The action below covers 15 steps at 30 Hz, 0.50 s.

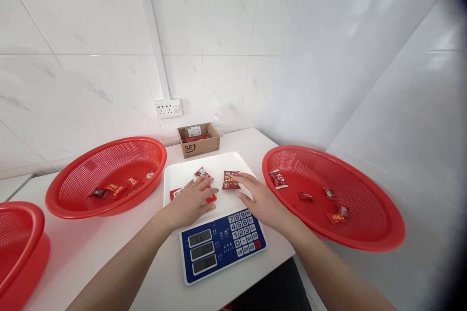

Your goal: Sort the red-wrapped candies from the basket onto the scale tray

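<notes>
A digital scale (224, 245) with a white tray (222, 207) stands in front of me, its blue panel facing me. My left hand (191, 199) is over the tray's left half, fingers spread above small snack packets. A red packet (175, 193) and a red-and-white packet (203, 174) show around it, and part of another red piece (211, 198) shows beneath its fingers. My right hand (255, 197) is at the tray's right side, thumb and fingers apart. Its fingertips overlap the edge of a dark red packet (229, 181); whether they press on it I cannot tell.
Red mesh baskets (109, 145) stand to the left, one partly out of view (34, 238). Another red basket (386, 223) with several packets stands at the right. Behind the scale is a cardboard box (204, 146) near the tiled wall, below a power socket (168, 108).
</notes>
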{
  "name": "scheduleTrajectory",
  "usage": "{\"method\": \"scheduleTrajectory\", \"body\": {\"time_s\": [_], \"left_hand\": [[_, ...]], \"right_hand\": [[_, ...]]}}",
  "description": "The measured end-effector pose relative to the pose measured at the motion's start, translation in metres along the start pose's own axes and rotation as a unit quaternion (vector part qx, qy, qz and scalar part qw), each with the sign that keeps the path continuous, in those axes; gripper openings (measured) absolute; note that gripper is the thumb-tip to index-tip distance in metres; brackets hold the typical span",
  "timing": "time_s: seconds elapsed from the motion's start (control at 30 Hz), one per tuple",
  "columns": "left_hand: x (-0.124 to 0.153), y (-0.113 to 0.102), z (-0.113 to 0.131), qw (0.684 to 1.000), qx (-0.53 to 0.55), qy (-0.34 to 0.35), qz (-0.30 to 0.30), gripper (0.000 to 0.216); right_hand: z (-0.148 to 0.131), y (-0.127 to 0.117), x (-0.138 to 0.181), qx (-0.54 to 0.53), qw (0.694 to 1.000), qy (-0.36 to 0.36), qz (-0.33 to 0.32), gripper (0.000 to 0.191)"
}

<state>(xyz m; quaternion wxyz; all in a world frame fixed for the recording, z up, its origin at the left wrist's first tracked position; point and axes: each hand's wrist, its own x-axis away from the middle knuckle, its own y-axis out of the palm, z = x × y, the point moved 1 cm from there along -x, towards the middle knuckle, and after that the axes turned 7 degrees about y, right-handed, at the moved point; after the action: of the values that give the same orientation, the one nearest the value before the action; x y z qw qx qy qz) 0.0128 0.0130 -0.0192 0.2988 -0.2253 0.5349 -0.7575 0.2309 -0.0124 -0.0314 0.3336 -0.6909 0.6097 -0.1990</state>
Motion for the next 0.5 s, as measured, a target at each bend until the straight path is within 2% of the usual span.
{"method": "scheduleTrajectory", "body": {"time_s": [0.13,0.27,0.37,0.5], "left_hand": [[-0.003,0.009,0.002,0.999,-0.042,0.020,0.020,0.034],[-0.001,0.010,0.008,0.997,-0.046,-0.014,0.068,0.038],[0.008,0.005,0.033,0.993,0.013,-0.001,0.116,0.034],[0.017,0.009,0.078,0.983,0.118,0.064,0.126,0.026]], "right_hand": [[0.002,-0.002,0.026,-0.020,1.000,-0.005,0.021,0.038],[0.006,0.000,0.048,-0.034,0.998,0.009,0.049,0.034],[0.004,0.003,0.059,-0.067,0.996,0.029,0.047,0.037],[-0.008,0.005,0.071,-0.141,0.989,0.036,-0.041,0.051]]}}
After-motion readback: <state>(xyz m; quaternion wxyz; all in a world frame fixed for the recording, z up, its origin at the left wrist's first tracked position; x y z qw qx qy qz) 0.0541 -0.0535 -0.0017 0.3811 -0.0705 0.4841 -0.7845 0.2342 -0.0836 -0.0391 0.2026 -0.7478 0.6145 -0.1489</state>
